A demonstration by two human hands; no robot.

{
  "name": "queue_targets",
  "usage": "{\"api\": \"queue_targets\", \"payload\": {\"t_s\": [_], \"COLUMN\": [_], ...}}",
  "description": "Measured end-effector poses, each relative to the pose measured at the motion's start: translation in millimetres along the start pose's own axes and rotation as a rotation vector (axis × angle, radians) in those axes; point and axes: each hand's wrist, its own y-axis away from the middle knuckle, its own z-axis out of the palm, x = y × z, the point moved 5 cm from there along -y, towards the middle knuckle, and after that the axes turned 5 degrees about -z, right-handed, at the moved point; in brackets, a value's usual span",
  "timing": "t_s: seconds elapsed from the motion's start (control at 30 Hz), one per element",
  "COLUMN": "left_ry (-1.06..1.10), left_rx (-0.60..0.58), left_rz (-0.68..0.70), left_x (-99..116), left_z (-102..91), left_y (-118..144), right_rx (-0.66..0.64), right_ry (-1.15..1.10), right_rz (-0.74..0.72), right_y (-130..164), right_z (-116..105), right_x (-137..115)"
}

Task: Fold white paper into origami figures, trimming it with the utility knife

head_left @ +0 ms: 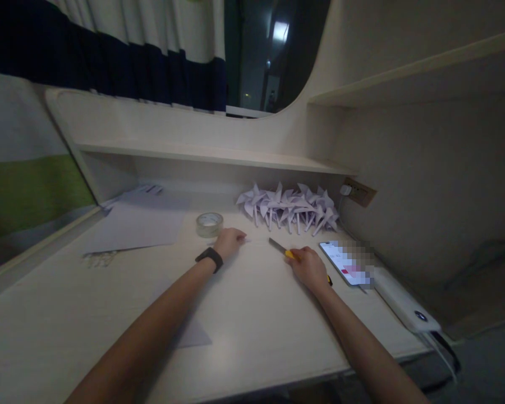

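Both arms stretch out far in front. The left hand (229, 242) lies low with its fingers curled down. The right hand (309, 268) is closed in a loose fist.

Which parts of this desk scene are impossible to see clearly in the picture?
- Head view: the phone screen is pixelated, unreadable.
- The utility knife: its handle is mostly hidden under the right hand.
- A small pale thing at the left hand fingers: too small to identify.
- The sheet under the left forearm: mostly covered.
- Print on the papers: too small and dim.
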Motion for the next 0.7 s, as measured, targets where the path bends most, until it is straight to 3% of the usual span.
{"api": "queue_targets", "payload": {"t_s": [0.13,0.23,0.43,0.57,0.7], "left_ry": [0.005,0.005,-0.108,-0.151,-0.197], "left_rx": [0.034,0.049,-0.077,-0.295,-0.341], "left_rz": [-0.014,0.031,0.121,0.183,0.155], "left_x": [3,4,1,-1,-4], "left_z": [-17.5,-47.6,-111.7,-124.7,-124.7], "left_y": [7,31,135,204,236], "right_rx": [-0.002,0.008,0.0,0.012,0.152], "right_ry": [0.045,0.081,0.111,0.145,0.19], "right_rz": [0.002,-0.025,-0.024,-0.027,-0.086], "right_y": [5,7,2,0,8], "right_z": [-2,0,4,0,-17], "right_x": [-4,-9,-14,-15,-30]}}
